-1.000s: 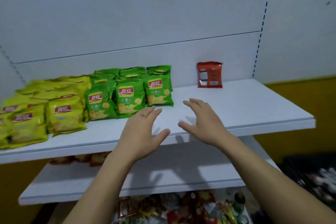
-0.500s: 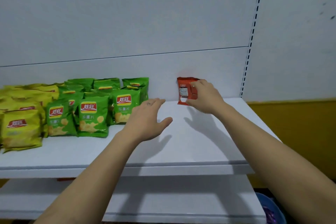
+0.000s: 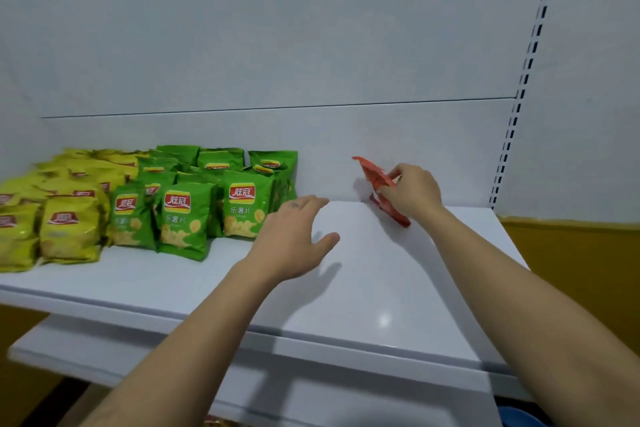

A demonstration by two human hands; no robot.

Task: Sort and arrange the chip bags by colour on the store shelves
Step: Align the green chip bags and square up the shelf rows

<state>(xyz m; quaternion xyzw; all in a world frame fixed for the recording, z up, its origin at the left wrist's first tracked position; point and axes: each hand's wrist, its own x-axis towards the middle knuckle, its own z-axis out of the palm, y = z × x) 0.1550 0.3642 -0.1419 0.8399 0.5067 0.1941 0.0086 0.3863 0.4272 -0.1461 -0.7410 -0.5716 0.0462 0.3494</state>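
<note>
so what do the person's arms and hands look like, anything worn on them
Both forearms are bare as far as the view shows: no sleeves, watch, bracelet or gloves. No rings show on the left hand or the right hand. The one marking is a small dark mark, perhaps a tattoo or a smudge, on the back of the left hand near the knuckles. Fingernails look short and unpainted.

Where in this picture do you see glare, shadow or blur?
Head view: a small glare spot on the shelf near its front edge; the left hand casts a soft shadow to its right; the lower shelf edge looks blurred; the wide lens bends the slotted upright.
</note>
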